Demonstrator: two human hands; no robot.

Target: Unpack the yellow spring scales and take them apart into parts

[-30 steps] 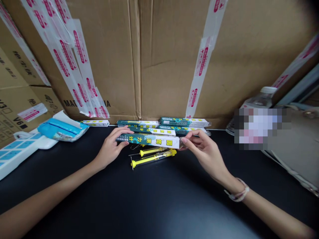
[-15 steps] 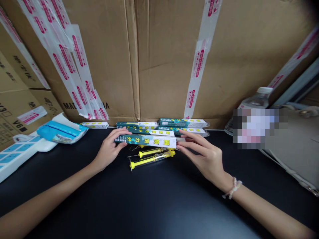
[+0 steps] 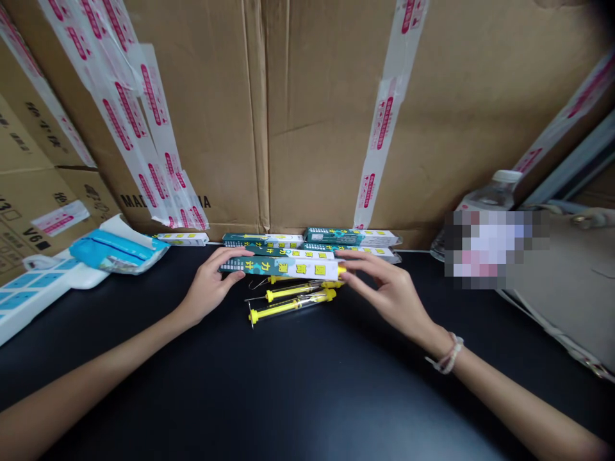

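Observation:
A long narrow green and white box (image 3: 288, 267) with yellow characters lies across the middle of the view. My left hand (image 3: 211, 285) grips its green left end between thumb and fingers. At the right end a bit of yellow shows in the opening, and the fingers of my right hand (image 3: 389, 285) are closed around that end. Just below the box, a yellow and clear spring scale (image 3: 291, 307) with a metal hook lies on the black table; others like it are beside it, partly hidden by the box.
Several similar boxes (image 3: 353, 237) lie along the cardboard wall (image 3: 317, 128). At the left are a blue packet (image 3: 120, 250) and a white power strip (image 3: 29, 294). At the right stand a plastic bottle (image 3: 500, 192) and a beige bag (image 3: 571, 275).
My right hand has moved slightly left, towards the box. The box's right end now shows yellow where a pale flap was before. My left hand keeps its hold.

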